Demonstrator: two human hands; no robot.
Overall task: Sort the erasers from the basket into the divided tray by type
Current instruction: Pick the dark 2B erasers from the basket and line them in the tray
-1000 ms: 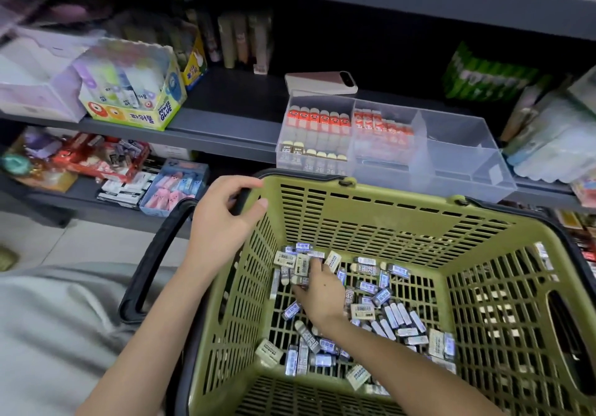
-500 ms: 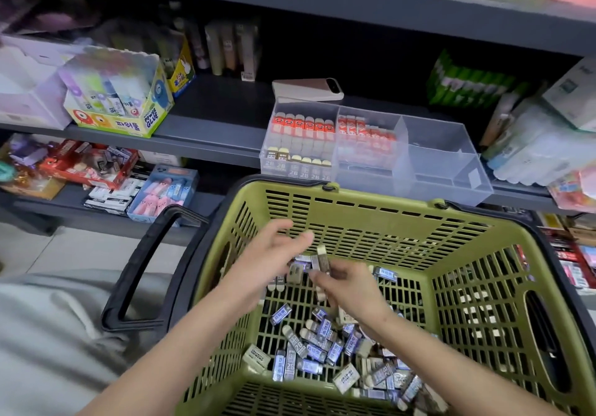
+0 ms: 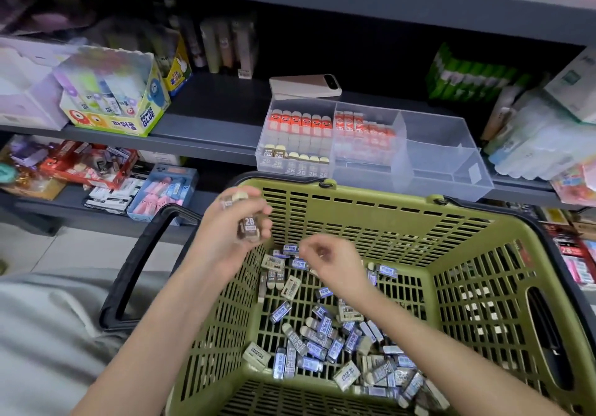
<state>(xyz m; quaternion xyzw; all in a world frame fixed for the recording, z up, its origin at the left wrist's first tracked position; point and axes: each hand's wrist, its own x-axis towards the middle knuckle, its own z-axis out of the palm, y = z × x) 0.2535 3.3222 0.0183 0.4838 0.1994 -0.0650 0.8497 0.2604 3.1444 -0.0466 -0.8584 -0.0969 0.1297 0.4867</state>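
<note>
A green slatted basket in front of me holds several loose erasers in blue-white and grey sleeves. My left hand is raised over the basket's left wall and grips a brown 2B eraser, with more erasers behind its fingers. My right hand hovers low over the pile with its fingers curled; whether it holds anything is blurred. On the shelf beyond stands the clear divided tray. Its left part has red-sleeved and 2B erasers, its middle part red ones.
A phone lies on the shelf behind the tray. A glue box stands at left, packets at right. The basket's black handle hangs down on the left beside my grey-clad leg. Lower shelves hold more stationery.
My left hand left the basket rim, met the right hand over the pile, and now lifts away holding the 2B erasers. My right hand has dropped back toward the pile.
</note>
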